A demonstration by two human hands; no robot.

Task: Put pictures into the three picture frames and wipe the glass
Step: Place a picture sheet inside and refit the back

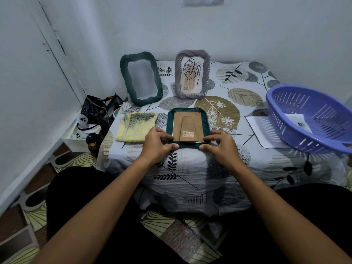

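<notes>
That green frame (188, 127) lying face-down at the bench's near edge looks light but has glass in it, so I'd hold it like now, left hand (157, 144) and right hand (222, 146) each pinching a bottom corner, off the cardboard back.

Left hand (156, 142) and right hand (222, 144) pinch near corners of face-down green frame (188, 126) on table (247, 164).

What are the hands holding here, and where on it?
Both hands, left hand and right hand, pinch the face-down green frame at its near corners.
</notes>
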